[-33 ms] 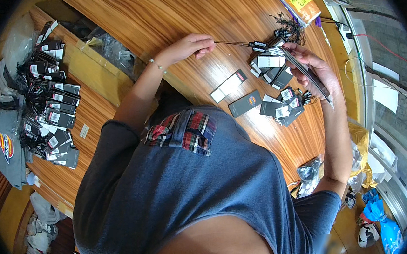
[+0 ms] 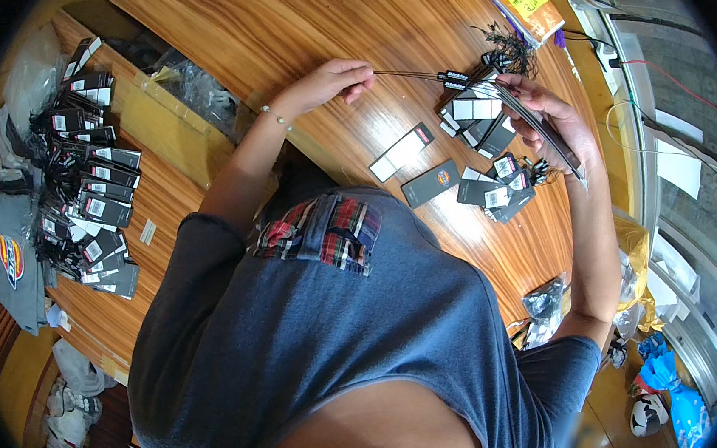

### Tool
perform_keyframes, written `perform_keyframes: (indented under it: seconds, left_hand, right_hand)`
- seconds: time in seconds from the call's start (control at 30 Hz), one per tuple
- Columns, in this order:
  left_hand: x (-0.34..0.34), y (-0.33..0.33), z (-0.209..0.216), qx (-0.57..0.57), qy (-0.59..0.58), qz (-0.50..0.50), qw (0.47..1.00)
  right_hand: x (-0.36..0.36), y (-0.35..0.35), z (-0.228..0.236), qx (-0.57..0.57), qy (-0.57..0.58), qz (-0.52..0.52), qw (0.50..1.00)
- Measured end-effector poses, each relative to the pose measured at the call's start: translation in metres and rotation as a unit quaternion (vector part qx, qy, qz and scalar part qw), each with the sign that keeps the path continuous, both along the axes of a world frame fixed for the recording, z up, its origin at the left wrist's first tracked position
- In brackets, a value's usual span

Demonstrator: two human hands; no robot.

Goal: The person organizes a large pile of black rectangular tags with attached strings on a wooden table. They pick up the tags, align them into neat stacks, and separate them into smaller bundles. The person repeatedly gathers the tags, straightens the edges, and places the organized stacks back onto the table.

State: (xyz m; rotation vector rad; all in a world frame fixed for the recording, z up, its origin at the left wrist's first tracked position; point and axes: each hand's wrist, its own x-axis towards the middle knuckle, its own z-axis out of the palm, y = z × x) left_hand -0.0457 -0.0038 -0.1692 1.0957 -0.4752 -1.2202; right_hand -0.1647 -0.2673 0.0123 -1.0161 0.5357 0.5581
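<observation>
The left hand [image 2: 337,84] pinches the ends of several black strings [image 2: 406,74] between thumb and fingertips, drawn out straight toward the right hand [image 2: 565,118], which grips a stack of dark hang tags [image 2: 549,137] seen nearly edge-on. Just left of the right hand lies a pile of tags [image 2: 475,110]; nearer the body, below that hand, a smaller cluster [image 2: 497,193]. Well left of the left hand, barcoded hang tags [image 2: 107,189] lie in overlapping rows.
</observation>
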Motion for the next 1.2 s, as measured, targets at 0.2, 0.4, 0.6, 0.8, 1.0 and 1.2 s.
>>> perform_keyframes:
  seconds: [0.2,0.4,0.6,0.8,1.0,1.2]
  left_hand:
    - [0.005,0.005,-0.010,0.036,-0.035,0.033,0.998]
    - [0.007,0.004,-0.004,0.042,0.012,0.131,0.990]
    - [0.008,-0.005,-0.002,0.042,0.071,0.169,0.982]
    - [-0.001,-0.021,0.001,0.026,0.045,0.193,0.980]
    - [-0.031,-0.036,0.077,-0.062,-0.127,-0.076,0.987]
    - [-0.097,-0.080,0.122,-0.144,0.232,0.010,0.962]
  right_hand:
    - [0.011,0.001,0.001,-0.057,-0.015,0.050,0.997]
    - [0.006,0.000,0.004,-0.088,-0.009,0.074,0.993]
    - [-0.010,0.001,0.012,-0.115,0.005,0.054,0.992]
    - [-0.025,-0.015,0.008,-0.099,-0.027,0.057,0.993]
    - [-0.034,-0.017,0.018,-0.211,-0.043,0.023,0.976]
    - [-0.025,0.025,0.027,-0.295,-0.077,-0.005,0.952]
